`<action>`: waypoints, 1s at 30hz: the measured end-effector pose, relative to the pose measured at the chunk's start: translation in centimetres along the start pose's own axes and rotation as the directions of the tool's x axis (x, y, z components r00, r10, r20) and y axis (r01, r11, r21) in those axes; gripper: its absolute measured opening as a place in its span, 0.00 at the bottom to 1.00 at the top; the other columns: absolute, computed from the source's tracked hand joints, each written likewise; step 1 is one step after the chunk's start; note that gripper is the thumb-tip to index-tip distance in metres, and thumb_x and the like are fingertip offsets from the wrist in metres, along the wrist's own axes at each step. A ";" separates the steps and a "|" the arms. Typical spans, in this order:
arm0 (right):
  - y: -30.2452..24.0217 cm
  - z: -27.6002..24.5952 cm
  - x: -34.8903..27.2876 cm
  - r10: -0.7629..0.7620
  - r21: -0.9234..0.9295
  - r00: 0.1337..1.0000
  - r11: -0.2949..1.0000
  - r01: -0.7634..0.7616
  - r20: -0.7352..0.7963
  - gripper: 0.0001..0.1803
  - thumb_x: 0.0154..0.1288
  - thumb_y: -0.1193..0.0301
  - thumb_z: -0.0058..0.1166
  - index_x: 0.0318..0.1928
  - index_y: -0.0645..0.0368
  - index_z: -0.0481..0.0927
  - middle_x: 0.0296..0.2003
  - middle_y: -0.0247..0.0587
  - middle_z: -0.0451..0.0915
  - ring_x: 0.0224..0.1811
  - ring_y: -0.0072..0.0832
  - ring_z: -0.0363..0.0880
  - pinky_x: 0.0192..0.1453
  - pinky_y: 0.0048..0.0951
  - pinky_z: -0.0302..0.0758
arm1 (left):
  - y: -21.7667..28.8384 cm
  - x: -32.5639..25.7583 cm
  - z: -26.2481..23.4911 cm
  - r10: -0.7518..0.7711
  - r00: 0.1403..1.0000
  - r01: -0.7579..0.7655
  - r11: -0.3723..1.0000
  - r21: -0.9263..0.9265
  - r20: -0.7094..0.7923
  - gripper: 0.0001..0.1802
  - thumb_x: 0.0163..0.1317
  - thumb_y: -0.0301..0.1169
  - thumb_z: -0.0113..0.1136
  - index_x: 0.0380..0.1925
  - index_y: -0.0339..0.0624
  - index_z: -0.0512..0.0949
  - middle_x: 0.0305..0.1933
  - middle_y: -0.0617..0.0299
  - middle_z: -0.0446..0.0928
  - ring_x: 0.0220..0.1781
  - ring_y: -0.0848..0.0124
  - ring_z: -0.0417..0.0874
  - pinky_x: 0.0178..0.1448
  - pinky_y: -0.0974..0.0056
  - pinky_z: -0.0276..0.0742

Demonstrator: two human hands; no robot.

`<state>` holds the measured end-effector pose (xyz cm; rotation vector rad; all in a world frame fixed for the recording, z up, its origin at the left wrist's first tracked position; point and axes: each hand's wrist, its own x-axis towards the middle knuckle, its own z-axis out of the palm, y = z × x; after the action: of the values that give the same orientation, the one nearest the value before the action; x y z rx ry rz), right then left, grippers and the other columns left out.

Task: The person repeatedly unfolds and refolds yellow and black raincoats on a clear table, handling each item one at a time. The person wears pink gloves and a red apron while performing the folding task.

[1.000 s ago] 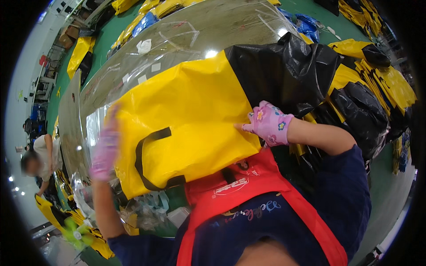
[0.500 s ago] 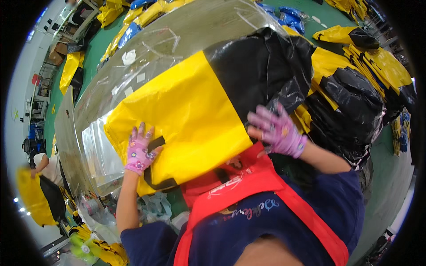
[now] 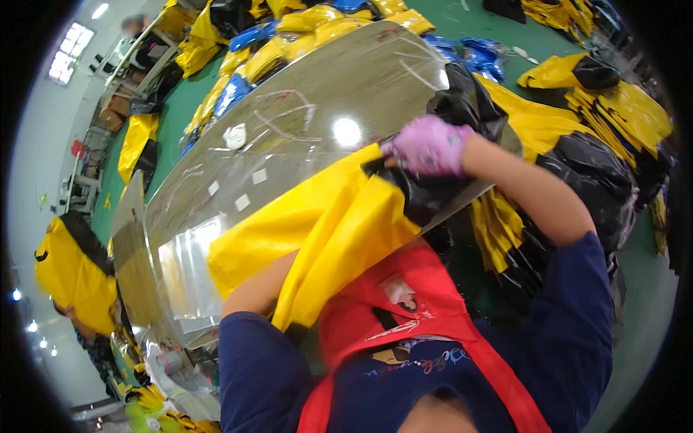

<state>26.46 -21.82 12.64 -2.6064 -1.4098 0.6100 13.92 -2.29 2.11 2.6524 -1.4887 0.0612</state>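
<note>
- Clock hours are read about the bag, with 12 at the top of the view.
- The bag (image 3: 354, 224), yellow with a black section, lies mid-view on the near part of the table (image 3: 361, 94), creased and folded; its black section runs off toward 2 o'clock.
- The right hand (image 3: 427, 146), in a pink patterned glove, is at 2 o'clock, its fingers curled tight and grasping the black section near where it meets the yellow.
- The left forearm (image 3: 261, 285) comes in from 7 o'clock and passes under a yellow fold of the bag.
- The left hand is hidden by that fold, so whether it grasps anything cannot be told.
- The red apron (image 3: 404, 296) sits at 4 o'clock, just beside the bag's near edge.
- Clear plastic (image 3: 191, 263) lies on the table at 9 o'clock, near the bag.
- Small white slips (image 3: 259, 176) lie at 10 to 11 o'clock, with a crumpled white scrap (image 3: 234, 136) farther out at 11.
- Yellow and blue packets (image 3: 296, 47) are heaped beyond the table at 12 o'clock.
- A pile (image 3: 588, 169) of yellow and black bags stands between 2 and 3 o'clock.
- At 9 o'clock, well apart, another yellow and black bag (image 3: 76, 263) mostly hides a co-worker.
</note>
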 end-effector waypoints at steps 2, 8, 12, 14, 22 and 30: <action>3.9 0.8 5.3 0.048 -0.003 0.993 0.999 -0.048 0.107 0.19 0.68 0.56 0.48 0.50 0.56 0.78 0.41 0.48 0.83 0.44 0.48 0.81 0.53 0.40 0.74 | -0.9 -5.6 -2.5 -0.070 0.996 0.071 0.998 -0.004 0.056 0.30 0.67 0.51 0.45 0.65 0.49 0.65 0.68 0.52 0.63 0.71 0.55 0.61 0.73 0.51 0.51; 9.3 4.9 8.7 0.133 0.037 0.981 0.990 -0.139 0.140 0.25 0.65 0.54 0.50 0.47 0.64 0.80 0.43 0.57 0.81 0.48 0.48 0.79 0.54 0.40 0.74 | 0.8 -30.3 -7.1 -0.729 0.683 0.724 0.684 0.088 0.047 0.29 0.69 0.48 0.45 0.65 0.43 0.63 0.66 0.52 0.66 0.69 0.58 0.64 0.72 0.54 0.55; 9.6 5.0 8.2 0.149 0.088 0.983 0.983 -0.159 0.111 0.24 0.65 0.55 0.50 0.46 0.64 0.79 0.42 0.57 0.81 0.47 0.49 0.79 0.53 0.42 0.74 | 10.6 -39.3 1.6 -0.983 0.173 0.777 0.175 -0.605 -0.062 0.29 0.71 0.46 0.45 0.65 0.40 0.62 0.64 0.51 0.68 0.68 0.60 0.66 0.71 0.57 0.58; 8.8 5.1 7.6 0.191 0.036 0.978 0.980 -0.195 0.087 0.23 0.66 0.54 0.49 0.48 0.63 0.79 0.42 0.56 0.81 0.46 0.50 0.79 0.52 0.41 0.74 | 11.4 -35.6 3.7 -0.981 -0.111 0.699 0.034 -0.714 -0.156 0.27 0.70 0.44 0.47 0.62 0.37 0.65 0.60 0.49 0.71 0.61 0.60 0.71 0.65 0.56 0.63; 7.8 7.5 3.8 0.307 -0.221 0.937 0.914 -0.339 -0.167 0.21 0.68 0.51 0.44 0.42 0.52 0.82 0.36 0.48 0.83 0.40 0.45 0.83 0.44 0.43 0.78 | 3.5 -27.4 -2.0 -0.954 -0.287 0.932 -0.259 -0.255 -0.082 0.16 0.65 0.34 0.52 0.46 0.33 0.74 0.36 0.49 0.80 0.32 0.50 0.76 0.37 0.54 0.73; 6.9 7.1 4.0 0.278 -0.310 0.948 0.897 -0.314 -0.158 0.22 0.68 0.51 0.44 0.37 0.54 0.83 0.32 0.46 0.84 0.36 0.42 0.84 0.41 0.40 0.80 | 0.5 -4.6 -4.1 -0.610 0.786 0.617 0.785 0.053 -0.104 0.29 0.61 0.49 0.51 0.62 0.57 0.69 0.72 0.51 0.58 0.75 0.50 0.50 0.75 0.39 0.33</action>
<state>30.91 -22.98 2.97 -3.1019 -1.1769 0.2650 11.17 1.81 5.84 3.0153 -0.5392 0.1808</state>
